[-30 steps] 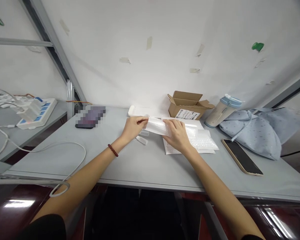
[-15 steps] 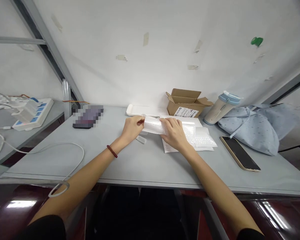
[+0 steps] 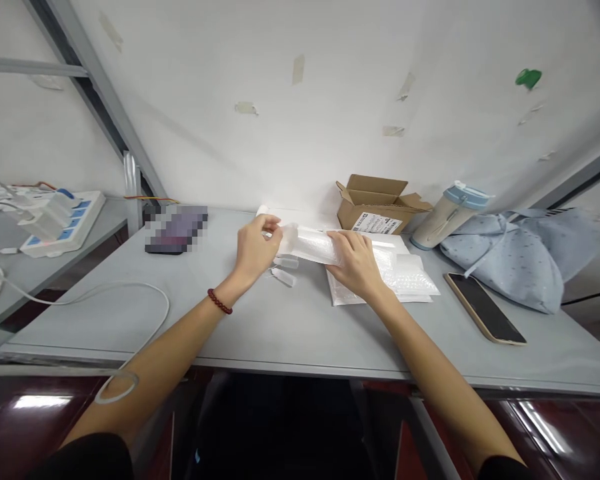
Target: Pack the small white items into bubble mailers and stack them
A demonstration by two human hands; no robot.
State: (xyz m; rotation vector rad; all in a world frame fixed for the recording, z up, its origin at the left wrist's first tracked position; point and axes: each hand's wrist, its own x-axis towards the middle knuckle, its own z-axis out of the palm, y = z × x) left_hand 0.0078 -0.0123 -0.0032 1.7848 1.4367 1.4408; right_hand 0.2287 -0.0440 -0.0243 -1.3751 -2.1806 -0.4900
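Observation:
A clear bubble-wrap bag (image 3: pixel 313 245) is held above the desk between my two hands. My right hand (image 3: pixel 355 261) wraps round the bag's right part, thumb below and fingers on top. At its left end, my left hand (image 3: pixel 257 247) has its fingers curled and pinches the thin, see-through edge; the exact contact is partly hidden. Below that hand, small white tags (image 3: pixel 283 277) lie on the desk. More bubble-wrap bags (image 3: pixel 410 277) are stacked flat beneath and right of my right hand. Behind my hands lies a white object (image 3: pixel 305 219), partly covered.
An open cardboard box (image 3: pixel 375 207) stands by the wall, beside a tumbler (image 3: pixel 447 217) and a blue cloth bag (image 3: pixel 510 257). A phone (image 3: pixel 485 310) lies at right, a blurred-out device (image 3: pixel 177 230) at left. A white cable (image 3: pixel 150 287) loops past my left forearm from a power strip (image 3: pixel 65 223).
My left hand has shifted slightly left and turned more upright, and the bag's left edge now looks lifted and see-through. My right hand keeps its grip. The view has shifted slightly.

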